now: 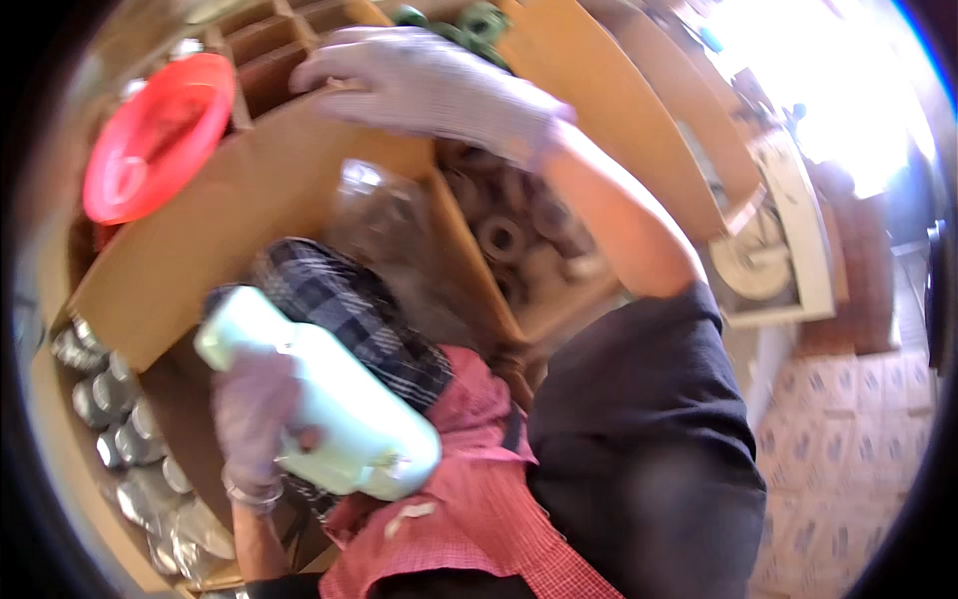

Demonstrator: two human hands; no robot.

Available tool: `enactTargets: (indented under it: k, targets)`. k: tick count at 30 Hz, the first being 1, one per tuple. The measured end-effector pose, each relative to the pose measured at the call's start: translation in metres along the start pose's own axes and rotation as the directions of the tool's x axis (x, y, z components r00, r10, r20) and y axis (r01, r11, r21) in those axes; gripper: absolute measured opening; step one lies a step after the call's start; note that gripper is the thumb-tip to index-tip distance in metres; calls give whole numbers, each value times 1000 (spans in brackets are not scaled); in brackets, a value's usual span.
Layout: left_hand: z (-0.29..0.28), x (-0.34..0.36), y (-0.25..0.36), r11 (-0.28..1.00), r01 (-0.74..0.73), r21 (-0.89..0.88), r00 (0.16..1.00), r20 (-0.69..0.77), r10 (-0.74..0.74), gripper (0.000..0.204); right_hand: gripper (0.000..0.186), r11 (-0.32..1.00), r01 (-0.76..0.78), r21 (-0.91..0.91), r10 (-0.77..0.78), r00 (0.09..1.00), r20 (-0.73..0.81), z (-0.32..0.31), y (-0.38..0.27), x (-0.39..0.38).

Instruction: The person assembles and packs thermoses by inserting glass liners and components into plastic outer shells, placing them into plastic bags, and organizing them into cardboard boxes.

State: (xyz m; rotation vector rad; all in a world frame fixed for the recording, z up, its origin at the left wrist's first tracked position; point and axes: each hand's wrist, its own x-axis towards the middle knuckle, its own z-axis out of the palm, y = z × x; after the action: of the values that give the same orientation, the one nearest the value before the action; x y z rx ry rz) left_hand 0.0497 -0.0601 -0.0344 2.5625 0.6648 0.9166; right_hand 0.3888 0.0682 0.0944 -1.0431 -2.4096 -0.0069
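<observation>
A pale mint-green bottle (349,409), wide-bodied with a narrower end, lies tilted in front of my body. My gloved left hand (254,404) is closed around its side, and a small dark round spot shows on it near the fingers. Farther off, my gloved right hand (419,85) reaches left over a cardboard box with divided compartments (264,55). Its fingers are stretched out and the thumb is apart, with nothing plainly held. Beneath the right wrist, a cardboard box holds several ring-shaped pieces (502,240).
A red plastic basin (160,140) sits at the far left. Several shiny silvery cylindrical pieces (115,399) fill a box at the left. Clear plastic bags (374,215) lie in the middle box. Green round parts (469,30) are at the top. Stacked cartons (848,439) stand on the right.
</observation>
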Motion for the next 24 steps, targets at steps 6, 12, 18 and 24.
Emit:
enactTargets:
  k: [6,12,18,24]
  targets:
    - [13,-39,35,833,525,177,835,-296,-463,86,27,418,-894,-161,904,427,-23,-125,-40,-361]
    - [-18,-42,2,678,622,-392,751,52,-658,65,39,-507,-861,46,832,-502,-236,-110,-126,-723]
    - [-43,-22,1,525,774,-354,527,-99,-844,60,63,-676,-736,-34,737,-673,-65,-4,-181,-844]
    - [-45,3,33,669,727,-156,641,-196,-742,61,35,-272,-790,-550,876,-440,199,-17,-149,-800]
